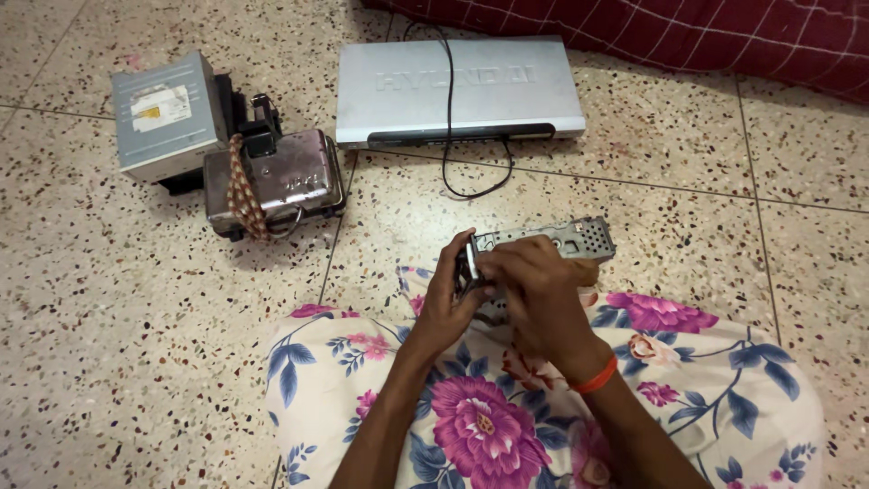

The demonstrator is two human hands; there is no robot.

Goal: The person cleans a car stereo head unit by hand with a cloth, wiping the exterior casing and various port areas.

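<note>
Your left hand [445, 303] and right hand [534, 294] close their fingers around the metal chassis [552, 240], held above your lap; its long axis runs left-right, tilting up rightward.

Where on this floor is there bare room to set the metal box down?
Bare floor lies left of the flowered lap, below the toaster. More lies right of the silver player, under the red quilt. Top left is crowded: grey drive, toaster, player and its black cable. Both hands, left and right, hold the metal box.
</note>
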